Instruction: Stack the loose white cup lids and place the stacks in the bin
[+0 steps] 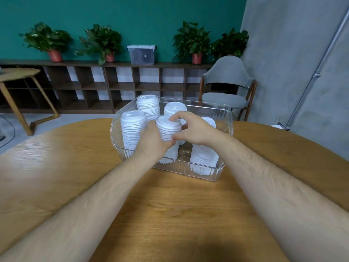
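A clear plastic bin (225,118) stands on the round wooden table (170,205) and holds several stacks of white cup lids. Both hands are over the bin, around one middle stack of lids (167,129). My left hand (153,140) grips that stack from its left side and below. My right hand (196,129) holds it from the right, fingers curled over the top rim and thumb at its lower edge. Other stacks stand at the bin's left (133,129), back left (148,105), back middle (174,108) and front right (204,159). My right hand hides part of the right side.
The tabletop around the bin shows only bare wood. Behind the table is a grey chair (227,86), a low dark shelf unit (113,86) with potted plants and a storage box (141,53), and a small wooden side table (20,74) at the left.
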The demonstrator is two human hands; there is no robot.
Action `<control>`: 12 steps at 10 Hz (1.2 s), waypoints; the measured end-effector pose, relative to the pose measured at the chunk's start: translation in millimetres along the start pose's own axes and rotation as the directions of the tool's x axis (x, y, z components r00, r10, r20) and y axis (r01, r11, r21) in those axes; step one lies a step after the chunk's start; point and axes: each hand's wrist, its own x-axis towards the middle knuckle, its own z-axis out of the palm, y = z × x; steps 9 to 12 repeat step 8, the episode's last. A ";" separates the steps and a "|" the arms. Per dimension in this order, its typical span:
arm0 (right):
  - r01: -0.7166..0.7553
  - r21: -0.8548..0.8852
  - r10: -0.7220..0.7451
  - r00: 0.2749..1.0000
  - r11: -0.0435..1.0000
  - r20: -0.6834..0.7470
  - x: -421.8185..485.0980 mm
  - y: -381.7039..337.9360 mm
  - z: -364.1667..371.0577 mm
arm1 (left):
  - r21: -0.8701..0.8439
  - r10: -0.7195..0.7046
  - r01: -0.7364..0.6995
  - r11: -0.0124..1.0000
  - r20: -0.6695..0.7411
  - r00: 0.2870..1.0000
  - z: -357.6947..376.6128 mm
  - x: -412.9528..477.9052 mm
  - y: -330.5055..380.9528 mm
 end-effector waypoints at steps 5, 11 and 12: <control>0.102 -0.403 -0.107 0.994 0.910 0.010 -9.4 -13.4 3.4 | 0.302 0.185 -0.174 0.937 -0.008 0.983 -12.3 -14.7 -4.6; 0.027 -0.578 -0.048 0.999 0.815 -0.020 -39.7 -46.1 -2.9 | 0.334 0.145 -0.146 0.931 0.029 0.989 -41.1 -23.4 11.2; 0.027 -0.578 -0.048 0.999 0.815 -0.020 -39.7 -46.1 -2.9 | 0.334 0.145 -0.146 0.931 0.029 0.989 -41.1 -23.4 11.2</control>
